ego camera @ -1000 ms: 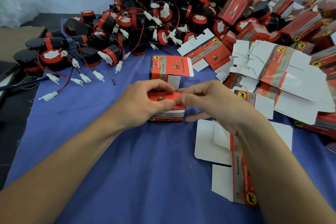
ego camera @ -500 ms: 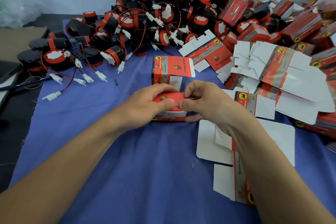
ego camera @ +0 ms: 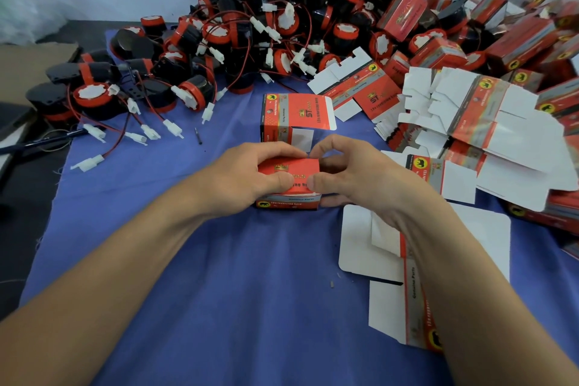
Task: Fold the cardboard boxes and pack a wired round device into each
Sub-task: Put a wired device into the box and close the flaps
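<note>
A small red cardboard box stands on the blue cloth in the middle. My left hand grips its left side, thumb on the red lid. My right hand grips its right side, thumb also pressing the lid, forefinger curled over the far edge. The lid lies flat and closed. Just behind it a second folded box stands with its lid flap up. A heap of black-and-red round devices with red wires and white plugs fills the back.
Flat unfolded box blanks lie stacked at the right, and one blank lies under my right forearm. Closed red boxes pile at the far right. Loose devices and plugs spread at the left. A small dark pin lies on the cloth.
The lid of the box between my hands has gone down flat and closed. Both thumbs have shifted onto its top; the box stayed in place.
</note>
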The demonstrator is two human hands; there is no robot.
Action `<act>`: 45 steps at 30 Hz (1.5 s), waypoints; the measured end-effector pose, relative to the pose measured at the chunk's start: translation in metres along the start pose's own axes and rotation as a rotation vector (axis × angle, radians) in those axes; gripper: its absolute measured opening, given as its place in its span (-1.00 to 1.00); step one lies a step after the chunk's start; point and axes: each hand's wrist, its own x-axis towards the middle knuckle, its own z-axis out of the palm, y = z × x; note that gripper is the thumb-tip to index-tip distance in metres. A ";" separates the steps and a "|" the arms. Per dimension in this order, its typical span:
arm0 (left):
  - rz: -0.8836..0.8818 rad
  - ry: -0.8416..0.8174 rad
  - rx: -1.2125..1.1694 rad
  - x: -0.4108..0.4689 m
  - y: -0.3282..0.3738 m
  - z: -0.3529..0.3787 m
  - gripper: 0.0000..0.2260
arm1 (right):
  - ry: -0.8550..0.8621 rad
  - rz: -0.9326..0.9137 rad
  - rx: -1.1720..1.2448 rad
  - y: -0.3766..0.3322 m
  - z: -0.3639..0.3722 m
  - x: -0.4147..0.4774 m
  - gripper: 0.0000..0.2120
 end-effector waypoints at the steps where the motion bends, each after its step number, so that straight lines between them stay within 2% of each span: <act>1: -0.006 0.004 0.013 0.000 -0.001 0.002 -0.72 | 0.000 -0.001 -0.009 -0.001 0.001 0.000 -0.74; 2: -0.013 0.011 0.021 -0.001 -0.001 0.003 -0.73 | -0.002 -0.002 -0.017 -0.002 0.001 0.000 -0.74; 5: -0.007 0.032 0.094 -0.004 0.003 0.007 -0.55 | -0.003 -0.006 -0.036 -0.003 0.003 0.000 -0.73; 12: -0.003 0.047 0.071 -0.004 0.005 0.008 -0.52 | 0.000 0.001 -0.035 -0.001 0.002 0.001 -0.72; 15: 0.021 0.025 0.057 -0.007 0.003 0.005 -0.46 | -0.054 -0.019 0.005 0.006 -0.003 -0.002 -0.71; 18: 0.059 0.016 -0.007 -0.008 0.001 0.000 -0.45 | -0.154 -0.057 -0.076 0.009 -0.010 -0.007 -0.44; 20: 0.075 0.060 0.023 -0.008 0.003 -0.001 -0.48 | -0.056 -0.092 -0.327 0.010 -0.007 -0.005 -0.32; 23: 0.081 0.164 0.224 -0.010 0.009 -0.006 -0.48 | 0.071 -0.126 -0.502 0.007 0.005 -0.001 -0.32; 29: 0.223 0.173 0.584 -0.017 0.017 -0.002 -0.48 | 0.114 -0.149 -0.556 0.006 0.012 -0.002 -0.39; 35: 0.387 0.229 0.698 -0.022 0.028 0.008 -0.46 | 0.171 -0.154 -0.555 0.009 0.017 -0.002 -0.43; 39: 0.353 0.344 0.863 -0.023 0.038 0.010 -0.55 | 0.262 -0.260 -0.535 0.011 0.027 -0.003 -0.52; 41: 0.291 0.366 0.854 -0.023 0.045 0.006 -0.57 | 0.331 -0.338 -0.531 0.010 0.030 -0.005 -0.39; 43: 0.232 0.356 0.823 -0.024 0.051 0.002 -0.49 | 0.399 -0.379 -0.508 0.007 0.029 -0.006 -0.21; 45: 0.216 0.354 0.806 -0.025 0.054 -0.001 -0.41 | 0.424 -0.422 -0.396 0.003 0.031 -0.008 -0.13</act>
